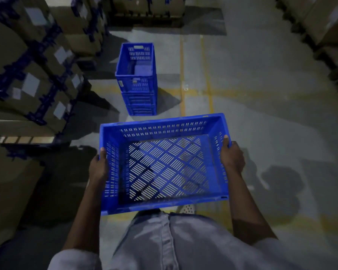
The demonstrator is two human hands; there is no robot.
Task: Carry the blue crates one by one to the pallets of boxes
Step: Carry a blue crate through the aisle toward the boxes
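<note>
- The room is looking dim and bluish — the floor [261, 78] is catching most of the light.
- Dark shadows are lying beside the stack of crates [137, 82].
- Bright floor is showing through the held crate [164, 164].
- The boxes [27, 78] at the edges are bending and looking smudgy.

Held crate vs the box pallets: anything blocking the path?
The left hand and right hand grip the perforated blue plastic crate. A stack of blue crates stands on the floor straight ahead, before the far pallet of cardboard boxes. Bare floor lies to the stack's right.
</note>
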